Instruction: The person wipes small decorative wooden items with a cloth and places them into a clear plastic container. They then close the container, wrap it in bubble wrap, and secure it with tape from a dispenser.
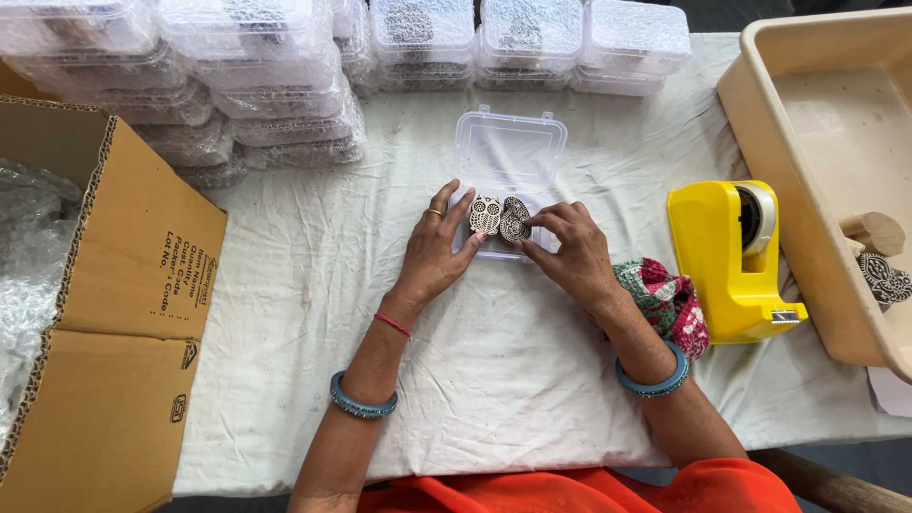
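**Seating two carved pieces in a small clear box**

At the middle of a table under a white cloth (pixel 503 370): a clear plastic box (pixel 510 152), lid thrown back and lying flat toward the far edge. Over its shallow base, side by side and touching, an owl-shaped carved piece (pixel 485 215) and an oval carved piece (pixel 515 220), patterned faces up.

Left hand (pixel 432 256): laid along the left edge of the box, fingers loosely spread, fingertips resting against the owl-shaped carved piece as if to steady it. No clear pinch. Right hand (pixel 570 252): curled, thumb and fingertips pinching the oval carved piece at its right side.

By the look of it, a placing step and only part done: both pieces at the box, neither plainly settled, lid not yet down. Cannot tell whether either lies flat on the bottom, since the hands hide most of the base.

For a next move, judged from this alone: small fingertip nudges to bed the two shapes without one riding up on the other, then a clean release before anything else is touched.

Round about: stacks of filled plastic boxes (pixel 275 85) along the far edge; an open cardboard carton (pixel 123 285) to the left; a yellow tape dispenser (pixel 717 256) to the right, just beside a bunched patterned rag (pixel 665 299); further right a beige tub (pixel 836 142) holding wooden blocks (pixel 874 231).
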